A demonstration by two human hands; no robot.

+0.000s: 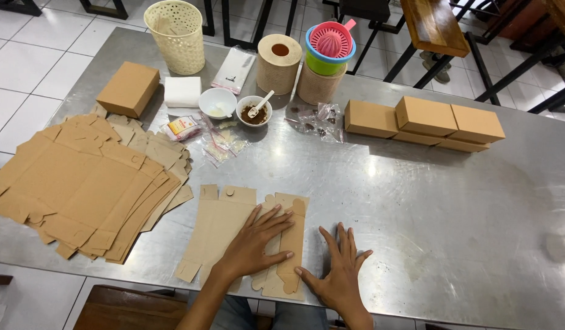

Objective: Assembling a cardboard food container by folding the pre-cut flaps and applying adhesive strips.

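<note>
Flat cardboard box blank (233, 235) lying at lower centre of the frame on the steel surface (454, 208), near its front edge. Pressed down by the left hand (255, 244), palm flat and fingers spread, grip released rather than closed, seemingly to hold a folded panel down along its crease. Right hand (339, 272) just beside the blank's right edge, also flat and open on bare metal, thumb touching the lower right corner of the card, nothing grasped; probably steadying the sheet so it does not slide.

Further out, at left of the frame, a fanned stack of unfolded blanks (87, 183), overhanging the left side of the surface. Above it, at upper left, one finished brown box (128, 88), then a white napkin pile (183, 91), a white bowl (217, 102) and a second bowl with brown powder and a spoon (254, 110). Small clear sachets (218, 146) scattered just below the bowls. At top centre, a cream basket (177, 33), a paper roll (279, 63) and stacked coloured bowls with a pink juicer (329, 46). At upper right, a row of assembled boxes (424, 124), well apart from the hands.

Nothing between the hands and the blank; wide bare metal to the right
</note>
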